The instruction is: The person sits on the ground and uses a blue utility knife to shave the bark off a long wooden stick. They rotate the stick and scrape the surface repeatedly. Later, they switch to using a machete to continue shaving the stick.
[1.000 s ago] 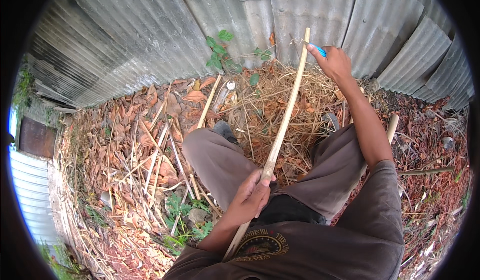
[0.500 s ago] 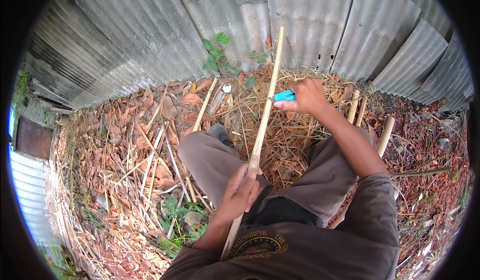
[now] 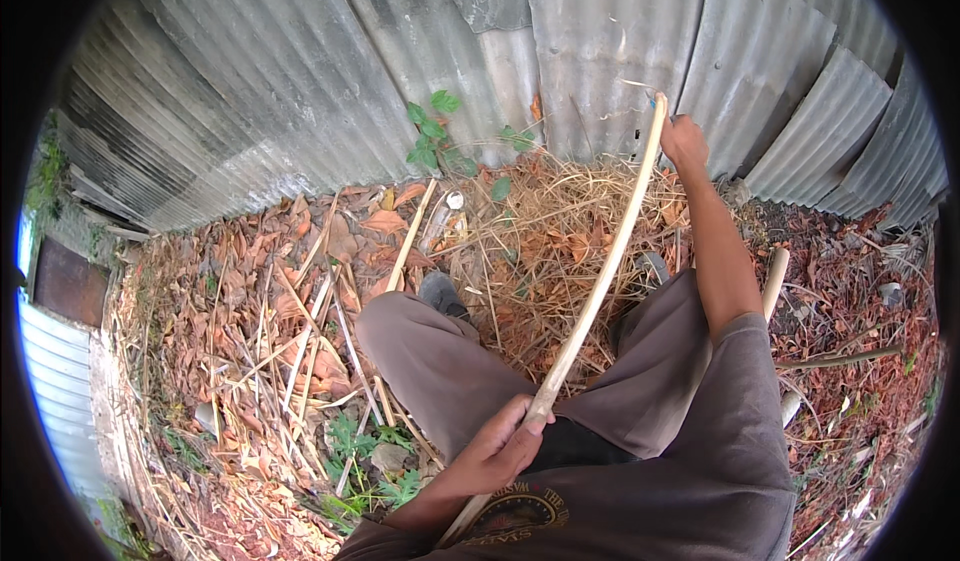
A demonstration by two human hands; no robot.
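Seemingly shaving: left hand (image 3: 505, 445) grips pale stick (image 3: 603, 286) partway along, right hand (image 3: 686, 143) clenches mostly hidden blue tool (image 3: 653, 104) at stick's far tip; next stroke likely needs steady bracing.

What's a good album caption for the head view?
Left hand gripping a pale stick, right hand near its far end.
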